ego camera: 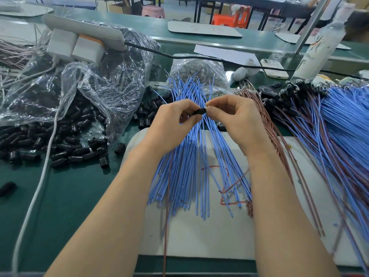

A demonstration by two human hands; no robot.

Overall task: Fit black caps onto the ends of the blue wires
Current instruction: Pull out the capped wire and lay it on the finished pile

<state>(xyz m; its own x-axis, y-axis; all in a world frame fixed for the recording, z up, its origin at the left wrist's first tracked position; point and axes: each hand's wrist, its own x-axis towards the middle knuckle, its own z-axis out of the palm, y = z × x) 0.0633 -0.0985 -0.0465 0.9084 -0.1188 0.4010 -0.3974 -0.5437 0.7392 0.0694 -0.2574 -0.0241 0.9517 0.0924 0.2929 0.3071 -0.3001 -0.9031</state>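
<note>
Green table, white mat on it, blue wires fanned across the mat. A clear bag sits left, with loose caps spilled beside it. Above the wires, the left grip is clamped on one black cap. The right grip pinches what looks like a wire tip right at the cap's end, so the cap sits between both sets of fingertips.
</note>
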